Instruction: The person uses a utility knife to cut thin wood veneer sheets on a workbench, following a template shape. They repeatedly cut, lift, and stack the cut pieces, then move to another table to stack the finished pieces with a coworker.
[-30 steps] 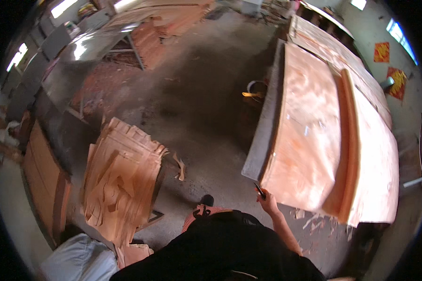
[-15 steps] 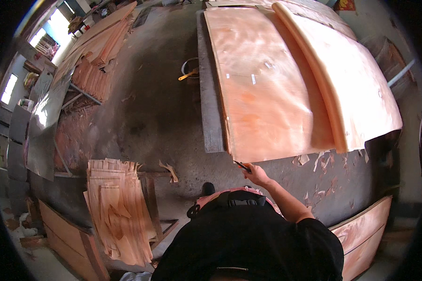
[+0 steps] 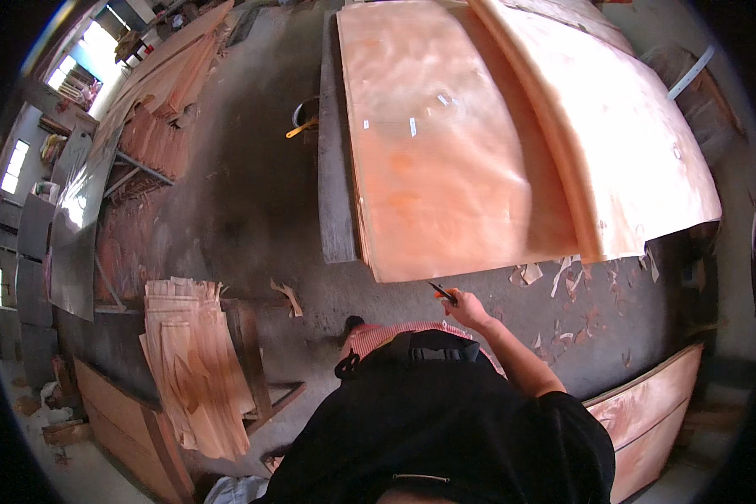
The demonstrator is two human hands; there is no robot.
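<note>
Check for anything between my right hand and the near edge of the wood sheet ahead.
Nothing visible blocks it: only the slim dark tool in the right hand points toward the wood sheet; whether its tip touches is unclear.

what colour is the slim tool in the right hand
Slim tool: mostly black, clearest in head view.

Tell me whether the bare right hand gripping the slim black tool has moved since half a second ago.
Yes, the bare right hand has shifted right, away from the near left corner of the broad, thin, pale-orange wood sheet.
</note>
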